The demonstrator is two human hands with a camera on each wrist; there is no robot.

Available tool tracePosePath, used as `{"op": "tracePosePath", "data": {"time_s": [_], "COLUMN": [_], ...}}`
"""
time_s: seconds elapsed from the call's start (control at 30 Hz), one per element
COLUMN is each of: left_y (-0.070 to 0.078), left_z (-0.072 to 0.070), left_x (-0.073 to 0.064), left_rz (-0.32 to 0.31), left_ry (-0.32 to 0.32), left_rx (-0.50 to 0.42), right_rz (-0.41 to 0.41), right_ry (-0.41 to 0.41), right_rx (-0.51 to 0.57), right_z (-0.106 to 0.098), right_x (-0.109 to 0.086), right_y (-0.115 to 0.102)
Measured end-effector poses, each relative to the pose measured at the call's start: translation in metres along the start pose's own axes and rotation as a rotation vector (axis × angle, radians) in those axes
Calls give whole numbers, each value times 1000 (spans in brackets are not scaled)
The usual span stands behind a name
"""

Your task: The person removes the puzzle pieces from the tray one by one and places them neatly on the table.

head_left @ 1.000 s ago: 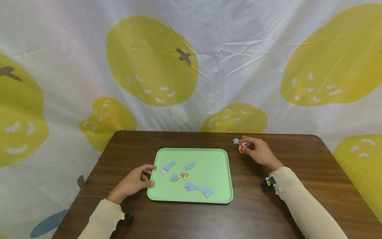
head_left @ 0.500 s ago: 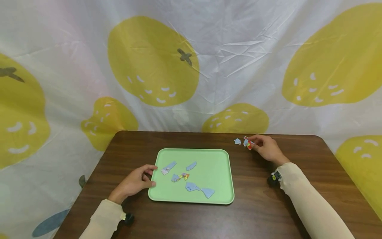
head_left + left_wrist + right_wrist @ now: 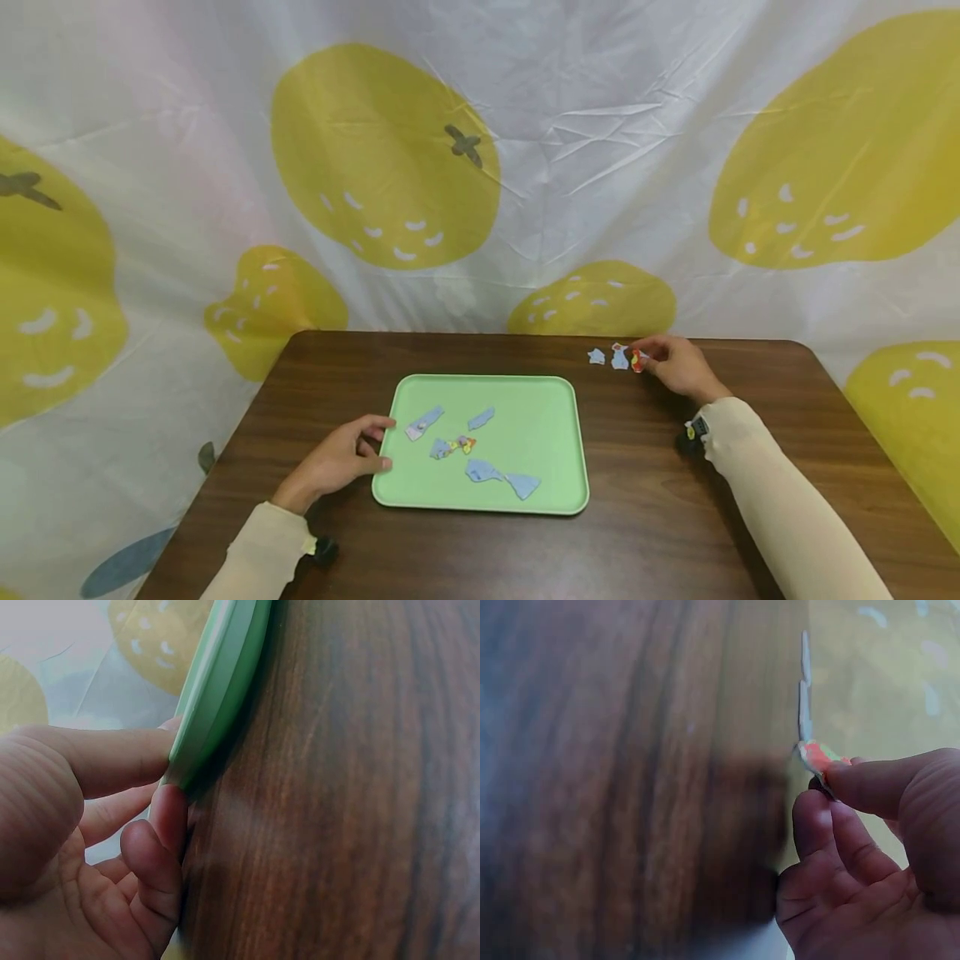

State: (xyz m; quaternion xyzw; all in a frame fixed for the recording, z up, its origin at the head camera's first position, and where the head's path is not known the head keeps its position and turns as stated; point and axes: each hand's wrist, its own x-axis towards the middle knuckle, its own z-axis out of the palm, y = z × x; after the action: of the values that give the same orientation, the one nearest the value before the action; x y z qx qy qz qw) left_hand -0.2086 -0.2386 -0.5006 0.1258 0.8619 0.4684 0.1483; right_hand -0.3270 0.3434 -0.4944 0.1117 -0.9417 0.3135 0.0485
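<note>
My left hand [image 3: 341,454] holds the left rim of a light green tray [image 3: 517,396]; in the left wrist view the thumb rests on the rim and other fingers lie against its outer side. On the tray lie several irregular pale-blue pieces, among them a triangular piece [image 3: 523,484] and a colourful patterned piece [image 3: 467,444]. At the table's back right, my right hand [image 3: 678,367] pinches a small red and yellow printed piece [image 3: 819,756] between thumb and fingers. Left of it lie a blue piece with a red tip [image 3: 619,357] and a small star-like blue piece [image 3: 596,357].
The brown wooden table [image 3: 465,554] ends at a back edge just behind the right hand. Beyond it hangs a white curtain [image 3: 585,192] printed with large yellow fruits. A dark device [image 3: 692,435] is worn at the right wrist.
My right hand has moved to the right with the red and yellow piece, which now sits beside the two blue pieces and no longer overlaps them. The left hand stays at the tray.
</note>
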Motion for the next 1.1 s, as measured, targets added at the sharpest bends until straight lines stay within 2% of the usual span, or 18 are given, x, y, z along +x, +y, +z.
{"op": "tracePosePath", "data": {"time_s": [0.13, 0.37, 0.67, 0.93, 1.1], "left_y": [0, 1, 3, 2, 4], "left_z": [0, 0, 1, 0, 0], "left_x": [0, -1, -2, -2, -1], "left_rz": [-1, 5, 11, 11, 6], "left_ry": [-2, -1, 1, 1, -2], "left_rx": [3, 8, -13, -21, -21], "right_rz": [14, 18, 67, 80, 58], "right_ry": [-23, 0, 14, 28, 35], "right_rx": [-13, -40, -9, 35, 52], "right_z": [-2, -2, -1, 5, 10], "right_x": [3, 6, 7, 3, -1], "right_y": [1, 5, 5, 0, -8]}}
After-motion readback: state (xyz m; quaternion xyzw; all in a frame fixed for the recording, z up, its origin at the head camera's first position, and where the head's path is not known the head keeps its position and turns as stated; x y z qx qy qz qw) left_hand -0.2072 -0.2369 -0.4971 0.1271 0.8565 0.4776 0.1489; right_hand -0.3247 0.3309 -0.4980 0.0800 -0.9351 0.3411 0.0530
